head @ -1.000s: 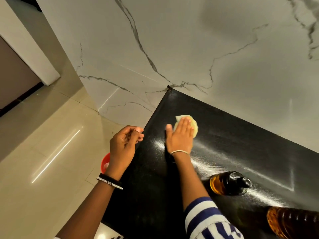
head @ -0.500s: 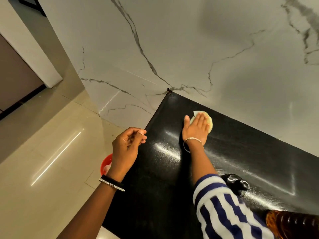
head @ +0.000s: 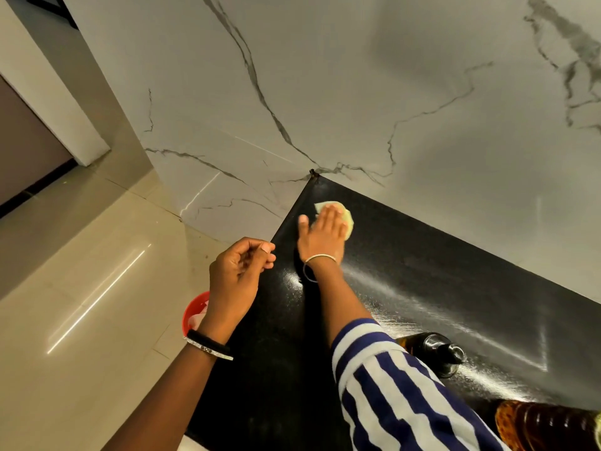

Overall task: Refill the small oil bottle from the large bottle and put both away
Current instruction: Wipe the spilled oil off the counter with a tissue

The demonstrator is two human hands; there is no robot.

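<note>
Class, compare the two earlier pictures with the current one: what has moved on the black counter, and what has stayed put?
The right hand, flat on the yellow cloth, has wiped toward the counter's far corner by the wall. The striped sleeve now covers part of the small oil bottle. The left hand stays loosely curled, empty; both bottles, including the large bottle, stay put.

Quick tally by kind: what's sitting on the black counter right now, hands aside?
Oil bottles: 2, the small amber bottle with a black cap and the large ribbed amber bottle
Cloths: 1, the pale yellow wiping cloth under the right hand
Total: 3
</note>
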